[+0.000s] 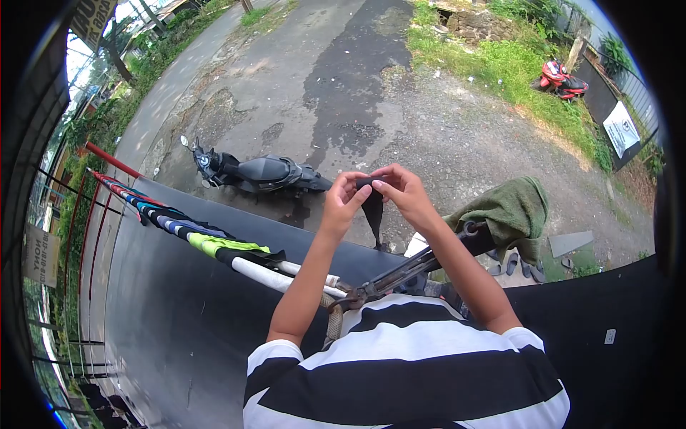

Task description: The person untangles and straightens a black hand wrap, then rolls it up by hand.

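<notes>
A small dark piece of cloth (372, 213) hangs down from between my two raised hands, in the middle of the view. My left hand (346, 198) pinches its upper left end, thumb against fingers. On the other end, my right hand (395, 189) has its thumb and fingers closed. The fingertips of both hands almost meet at the cloth's top edge. Below and left of my hands, a white pole (261, 273) carries a row of garments, with a neon yellow one (218, 244) nearest to me. A green towel (504, 207) is draped to the right of my right forearm.
A dark motorcycle (264, 171) is parked on the pavement beyond the black panel (164, 286). Metal bars (386, 277) join in front of my chest. Several shoes (512, 263) lie below the towel. A red motorcycle (563, 80) stands at the far right, near a white sign (620, 129).
</notes>
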A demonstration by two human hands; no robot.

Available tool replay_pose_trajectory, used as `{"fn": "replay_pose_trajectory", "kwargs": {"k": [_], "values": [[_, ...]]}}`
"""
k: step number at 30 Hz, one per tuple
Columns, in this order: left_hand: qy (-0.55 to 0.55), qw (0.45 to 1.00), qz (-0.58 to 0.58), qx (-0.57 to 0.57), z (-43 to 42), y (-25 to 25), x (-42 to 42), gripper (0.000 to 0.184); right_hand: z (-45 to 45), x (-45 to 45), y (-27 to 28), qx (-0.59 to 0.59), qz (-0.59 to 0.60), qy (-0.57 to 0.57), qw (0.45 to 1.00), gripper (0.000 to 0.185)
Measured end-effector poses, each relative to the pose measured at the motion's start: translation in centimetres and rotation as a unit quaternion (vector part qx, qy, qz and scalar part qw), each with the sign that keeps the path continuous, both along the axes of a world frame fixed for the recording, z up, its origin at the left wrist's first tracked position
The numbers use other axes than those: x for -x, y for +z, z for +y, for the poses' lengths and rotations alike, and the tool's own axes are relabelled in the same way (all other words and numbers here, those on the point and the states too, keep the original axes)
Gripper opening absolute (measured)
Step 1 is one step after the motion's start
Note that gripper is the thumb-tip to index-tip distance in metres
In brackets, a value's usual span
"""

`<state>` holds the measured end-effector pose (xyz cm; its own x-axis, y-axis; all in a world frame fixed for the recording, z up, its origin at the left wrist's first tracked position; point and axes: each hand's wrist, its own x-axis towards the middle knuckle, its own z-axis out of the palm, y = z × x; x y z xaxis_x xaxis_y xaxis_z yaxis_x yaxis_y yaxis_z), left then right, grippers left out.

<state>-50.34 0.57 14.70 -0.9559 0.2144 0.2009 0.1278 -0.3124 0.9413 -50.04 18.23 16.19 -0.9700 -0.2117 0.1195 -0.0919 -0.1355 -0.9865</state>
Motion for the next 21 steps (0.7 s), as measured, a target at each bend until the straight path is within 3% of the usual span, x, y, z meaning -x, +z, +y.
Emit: {"fn": "replay_pose_trajectory", "kwargs": {"k": [4,9,12,15,21], "values": [[-0.025,0.998,-0.042,0.047,-1.1,-1.4,0.7,0.028,-0.2,0.0,0.1,-0.005,0.017,0.001,1.0,0.024],[0.013,0.999,0.024,0.019,-0.5,-1.1,0.4,0.028,0.2,0.5,-0.6,0.001,-0.055,0.004,0.998,0.026],[0.013,0.998,0.059,0.013,-0.3,-0.9,0.4,0.029,0.0,0.4,-0.8,0.033,-0.016,0.006,0.999,0.026],[-0.006,0.999,-0.04,0.002,-0.6,-0.3,0.1,0.029,-0.1,0.2,-0.5,0.028,0.007,-0.004,1.0,0.025],[0.013,1.0,0.013,0.011,-0.6,-1.0,0.5,0.029,-0.1,0.0,0.0,-0.005,-0.007,0.014,1.0,0.025]]}}
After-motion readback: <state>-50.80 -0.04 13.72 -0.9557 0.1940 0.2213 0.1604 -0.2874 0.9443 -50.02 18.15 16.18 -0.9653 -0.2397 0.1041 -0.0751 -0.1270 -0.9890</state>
